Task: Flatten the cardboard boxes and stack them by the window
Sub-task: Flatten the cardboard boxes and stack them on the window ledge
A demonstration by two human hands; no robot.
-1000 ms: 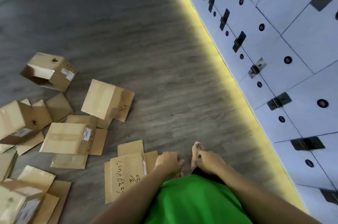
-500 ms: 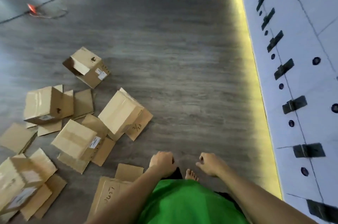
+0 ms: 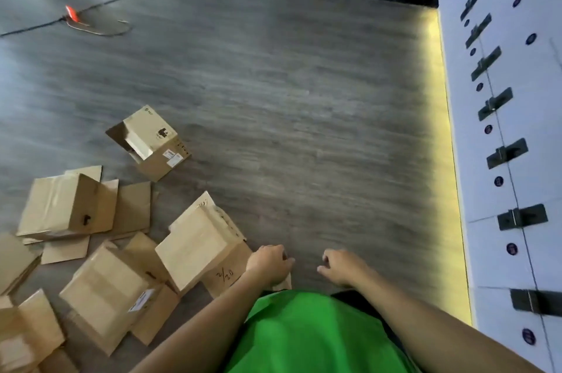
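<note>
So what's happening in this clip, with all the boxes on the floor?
A person in a green shirt stands over cardboard boxes scattered on the grey floor, beside a wall of white lockers. Both the left hand and the right hand are loosely curled and hold nothing. Several boxes still have their shape, such as the open box lying apart from the heap. No tidy stack shows.
</note>
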